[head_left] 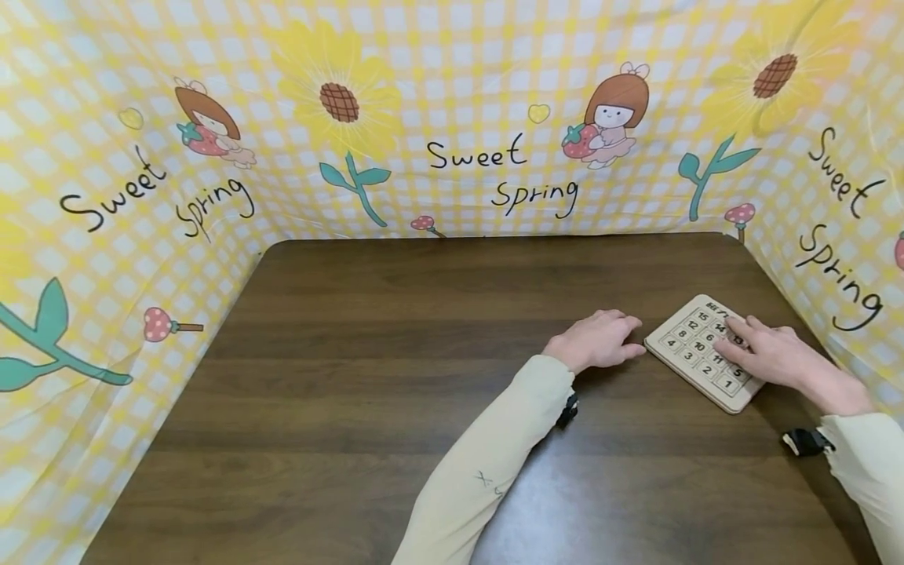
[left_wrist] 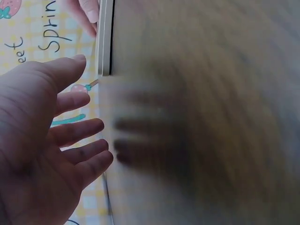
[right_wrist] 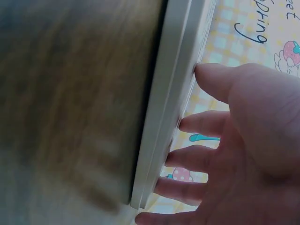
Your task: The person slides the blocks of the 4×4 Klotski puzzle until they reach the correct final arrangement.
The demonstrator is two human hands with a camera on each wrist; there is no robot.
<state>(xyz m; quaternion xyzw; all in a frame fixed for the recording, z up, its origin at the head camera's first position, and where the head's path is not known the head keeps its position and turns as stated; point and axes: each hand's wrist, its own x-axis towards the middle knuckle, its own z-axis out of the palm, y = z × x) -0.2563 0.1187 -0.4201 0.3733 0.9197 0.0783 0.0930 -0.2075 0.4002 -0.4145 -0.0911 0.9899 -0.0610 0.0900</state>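
Observation:
A pale wooden number puzzle (head_left: 688, 339) lies flat and turned at an angle on the right part of the table, its square tiles printed with black numerals. My right hand (head_left: 770, 353) rests over its right side, covering some tiles, with the fingertips and thumb touching the top face. In the right wrist view those fingers (right_wrist: 190, 158) reach to the board (right_wrist: 171, 84), fairly straight and spread. My left hand (head_left: 593, 339) hovers beside the puzzle's left corner, holding nothing. The left wrist view shows its loosely extended fingers (left_wrist: 79, 133) apart from the board's edge (left_wrist: 107, 37).
The brown wooden table (head_left: 318, 408) reaches to a yellow checked cloth (head_left: 466, 94) standing at the back and both sides. The cloth's right side (head_left: 840, 314) is close to my right hand. A black strap (head_left: 807, 442) shows at my right cuff.

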